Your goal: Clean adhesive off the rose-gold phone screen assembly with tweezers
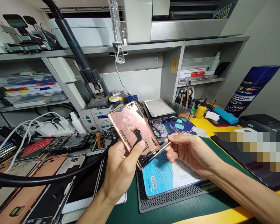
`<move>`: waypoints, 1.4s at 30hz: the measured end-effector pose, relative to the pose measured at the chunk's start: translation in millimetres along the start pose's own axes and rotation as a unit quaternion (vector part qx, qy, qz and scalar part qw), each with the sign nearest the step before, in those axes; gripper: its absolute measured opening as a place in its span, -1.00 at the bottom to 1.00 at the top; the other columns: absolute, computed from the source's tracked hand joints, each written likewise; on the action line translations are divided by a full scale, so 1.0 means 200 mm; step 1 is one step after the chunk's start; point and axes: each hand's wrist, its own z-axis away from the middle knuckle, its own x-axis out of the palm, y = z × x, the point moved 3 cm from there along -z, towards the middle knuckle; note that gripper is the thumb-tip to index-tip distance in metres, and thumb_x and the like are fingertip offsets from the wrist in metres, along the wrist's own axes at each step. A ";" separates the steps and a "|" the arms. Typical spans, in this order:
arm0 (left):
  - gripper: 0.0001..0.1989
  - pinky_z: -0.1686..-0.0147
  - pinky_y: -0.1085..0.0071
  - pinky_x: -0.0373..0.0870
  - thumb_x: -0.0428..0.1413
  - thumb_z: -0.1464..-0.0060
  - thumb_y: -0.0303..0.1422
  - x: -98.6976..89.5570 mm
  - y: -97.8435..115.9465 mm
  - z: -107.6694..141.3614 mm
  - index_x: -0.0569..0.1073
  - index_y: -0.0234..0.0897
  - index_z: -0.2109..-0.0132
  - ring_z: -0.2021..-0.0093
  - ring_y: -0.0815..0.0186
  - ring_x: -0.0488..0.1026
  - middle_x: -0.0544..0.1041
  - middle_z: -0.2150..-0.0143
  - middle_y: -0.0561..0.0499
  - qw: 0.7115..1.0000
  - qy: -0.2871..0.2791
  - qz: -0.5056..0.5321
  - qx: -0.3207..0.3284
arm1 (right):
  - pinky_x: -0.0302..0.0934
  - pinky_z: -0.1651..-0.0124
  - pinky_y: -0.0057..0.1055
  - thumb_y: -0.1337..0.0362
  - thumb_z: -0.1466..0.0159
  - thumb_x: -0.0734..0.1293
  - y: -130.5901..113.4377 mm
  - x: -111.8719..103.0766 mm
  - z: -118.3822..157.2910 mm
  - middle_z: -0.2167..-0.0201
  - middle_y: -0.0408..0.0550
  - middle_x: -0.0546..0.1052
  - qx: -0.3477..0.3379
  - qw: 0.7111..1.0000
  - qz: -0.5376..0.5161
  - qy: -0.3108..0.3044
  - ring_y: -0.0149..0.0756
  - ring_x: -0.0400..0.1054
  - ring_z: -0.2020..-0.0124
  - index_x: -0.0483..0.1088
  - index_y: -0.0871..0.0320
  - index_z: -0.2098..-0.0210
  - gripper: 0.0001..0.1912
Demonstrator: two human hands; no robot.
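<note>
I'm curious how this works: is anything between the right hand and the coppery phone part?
Only the tweezers, pointing from the right hand to the lower end of the phone part; nothing else visible is between.

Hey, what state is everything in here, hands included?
Copper-coloured panel, tilted, inner face showing
Left hand, closed on the panel
Slim metal tool, at the panel's lower end
Right hand, pinching the tool
Blue-and-white package, flat on honeycomb mat
Yellow bottle, upright
Blue spray can, standing
</note>
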 end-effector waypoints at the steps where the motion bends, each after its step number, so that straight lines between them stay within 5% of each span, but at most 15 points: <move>1: -0.80 0.12 0.18 0.52 0.26 -0.11 -0.26 0.00 0.00 0.00 0.62 -0.33 0.22 0.18 0.05 0.59 0.68 0.21 -0.12 1.000 0.001 -0.001 -0.001 | 0.46 0.49 -0.49 0.41 -0.25 0.36 0.00 0.00 0.00 0.53 0.08 0.56 -0.001 1.000 0.000 0.001 -0.28 0.50 0.56 0.56 0.35 0.41 -0.84; 21: -0.80 0.11 0.16 0.52 0.26 -0.13 -0.27 0.00 0.00 0.00 0.62 -0.33 0.20 0.21 0.09 0.57 0.67 0.20 -0.12 1.000 -0.004 0.006 0.002 | 0.45 0.48 -0.49 0.38 -0.24 0.38 0.00 -0.01 0.00 0.54 0.08 0.56 0.002 1.000 -0.001 -0.012 -0.28 0.50 0.56 0.57 0.34 0.42 -0.84; 42: -0.81 0.12 0.41 0.49 0.26 -0.15 -0.28 -0.02 -0.01 0.01 0.62 -0.28 0.13 0.15 0.23 0.58 0.68 0.17 0.01 0.999 0.020 -0.031 0.020 | 0.46 0.45 -0.43 0.24 -0.17 0.53 -0.01 0.00 0.01 0.50 0.08 0.58 -0.063 0.998 0.029 -0.010 -0.21 0.52 0.55 0.55 0.31 0.39 -0.79</move>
